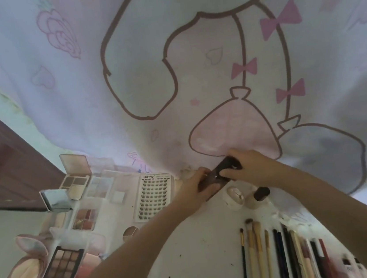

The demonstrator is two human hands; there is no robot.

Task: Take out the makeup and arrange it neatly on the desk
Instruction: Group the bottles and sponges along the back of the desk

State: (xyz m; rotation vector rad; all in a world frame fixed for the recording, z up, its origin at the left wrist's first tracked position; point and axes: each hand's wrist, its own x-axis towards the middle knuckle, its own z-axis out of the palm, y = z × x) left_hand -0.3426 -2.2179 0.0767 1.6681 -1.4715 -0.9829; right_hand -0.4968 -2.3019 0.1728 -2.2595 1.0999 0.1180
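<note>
Hands, left (197, 186) and right (248, 167), grip dark case (219, 172), long axis rising rightward.

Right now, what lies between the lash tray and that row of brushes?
In the head view, the person's left forearm crosses between the lash tray and the brushes; beside it is bare desk.

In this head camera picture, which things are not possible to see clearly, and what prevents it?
- Dark case, head view: the left hand and right hand wrap it, so its contents and whether it is open cannot be told.
- Row of brushes and pencils: lower ends cut off by the bottom edge.
- Clear boxes behind the lash tray: blurred, contents unreadable.
- Small items at the row's right end: too small to identify.
</note>
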